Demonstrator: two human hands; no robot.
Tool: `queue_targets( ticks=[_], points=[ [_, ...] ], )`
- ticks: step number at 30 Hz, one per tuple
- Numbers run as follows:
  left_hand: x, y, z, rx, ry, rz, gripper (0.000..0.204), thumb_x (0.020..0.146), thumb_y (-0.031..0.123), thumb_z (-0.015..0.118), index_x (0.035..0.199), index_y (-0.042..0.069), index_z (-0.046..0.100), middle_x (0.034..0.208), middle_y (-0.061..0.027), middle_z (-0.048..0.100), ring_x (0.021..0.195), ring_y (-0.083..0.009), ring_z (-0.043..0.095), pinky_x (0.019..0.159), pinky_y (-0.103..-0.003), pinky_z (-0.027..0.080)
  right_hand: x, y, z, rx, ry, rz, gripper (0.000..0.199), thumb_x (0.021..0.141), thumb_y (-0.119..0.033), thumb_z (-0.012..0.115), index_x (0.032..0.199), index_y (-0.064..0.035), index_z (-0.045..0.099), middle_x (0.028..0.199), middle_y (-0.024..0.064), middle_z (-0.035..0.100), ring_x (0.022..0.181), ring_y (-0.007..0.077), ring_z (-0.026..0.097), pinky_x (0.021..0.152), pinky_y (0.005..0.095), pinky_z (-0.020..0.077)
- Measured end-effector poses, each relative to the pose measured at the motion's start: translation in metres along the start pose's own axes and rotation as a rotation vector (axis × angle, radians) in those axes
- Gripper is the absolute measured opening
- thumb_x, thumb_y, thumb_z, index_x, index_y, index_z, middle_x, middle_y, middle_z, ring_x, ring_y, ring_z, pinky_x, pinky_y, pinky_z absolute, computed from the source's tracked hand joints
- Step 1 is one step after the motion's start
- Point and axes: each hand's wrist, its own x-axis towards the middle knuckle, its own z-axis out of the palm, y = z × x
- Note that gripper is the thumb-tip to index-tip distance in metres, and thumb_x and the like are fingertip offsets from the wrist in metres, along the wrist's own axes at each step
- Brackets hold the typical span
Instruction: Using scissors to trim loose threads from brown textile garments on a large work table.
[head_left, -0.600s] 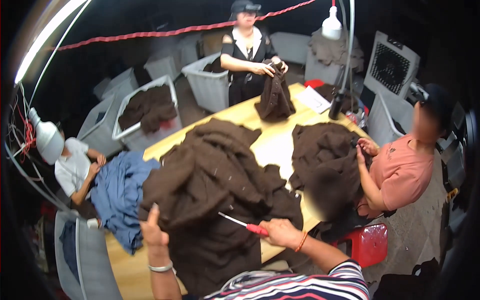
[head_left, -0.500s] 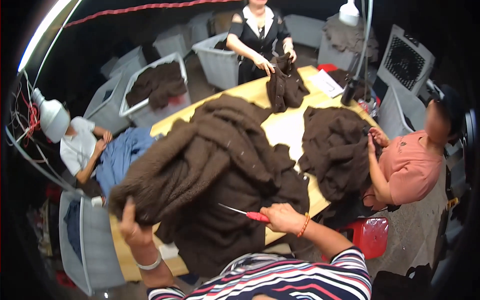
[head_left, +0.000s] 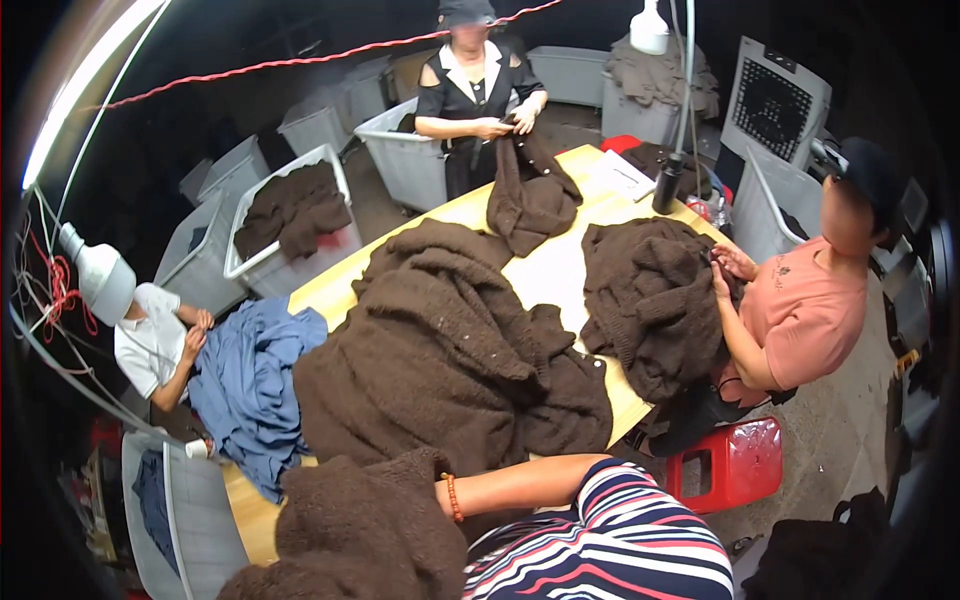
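Observation:
A dark brown fleecy garment (head_left: pixel 370 530) hangs bunched at the near edge of the table, close to my body. My right hand (head_left: pixel 442 494), with an orange bead bracelet at the wrist, goes in behind this cloth, so its fingers and anything in them are hidden. My left hand does not show; the garment fills the area where that arm would be. Just beyond lies a large heap of brown garments (head_left: pixel 420 340) with small pale buttons or snaps along an edge.
Blue cloth (head_left: pixel 255 370) lies by a person in white on the left. A person in pink (head_left: pixel 810 310) handles a brown pile (head_left: pixel 655 300); another in black (head_left: pixel 478 110) holds a brown garment (head_left: pixel 535 195). Around the table (head_left: pixel 335 290) stand grey bins (head_left: pixel 195 510) and a red stool (head_left: pixel 740 465).
The lifted brown garment has come toward my body, down and off the heap. My left hand has gone out of sight; my right hand, earlier holding a red-handled tool with a thin metal shaft, moved left behind cloth.

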Motion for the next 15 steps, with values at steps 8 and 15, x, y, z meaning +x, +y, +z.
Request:
queue_targets(
  ticks=[8, 15],
  points=[
    [-0.006, -0.033, 0.007, 0.222, -0.171, 0.016, 0.049, 0.081, 0.007, 0.07, 0.126, -0.004, 0.054, 0.125, -0.0191, 0.057, 0.111, -0.0294, 0.059, 0.098, -0.042, 0.046, -0.054, -0.096, -0.089, -0.81, 0.564, -0.123, 0.057, 0.101, -0.04, 0.037, 0.149, -0.0107, 0.029, 0.153, 0.0068, 0.03, 0.14, 0.0219, 0.027, 0.118, 0.0388, 0.0155],
    [-0.005, -0.061, 0.026, 0.427, -0.276, 0.041, 0.051, 0.078, 0.007, 0.074, 0.125, -0.003, 0.055, 0.124, -0.0173, 0.058, 0.112, -0.0277, 0.058, 0.099, -0.04, 0.044, -0.226, -0.204, -0.242, -1.557, 0.99, -0.057, 0.06, 0.101, -0.041, 0.034, 0.151, -0.0113, 0.022, 0.156, 0.0067, 0.023, 0.144, 0.0239, 0.019, 0.12, 0.0394, 0.0108]
  ],
)
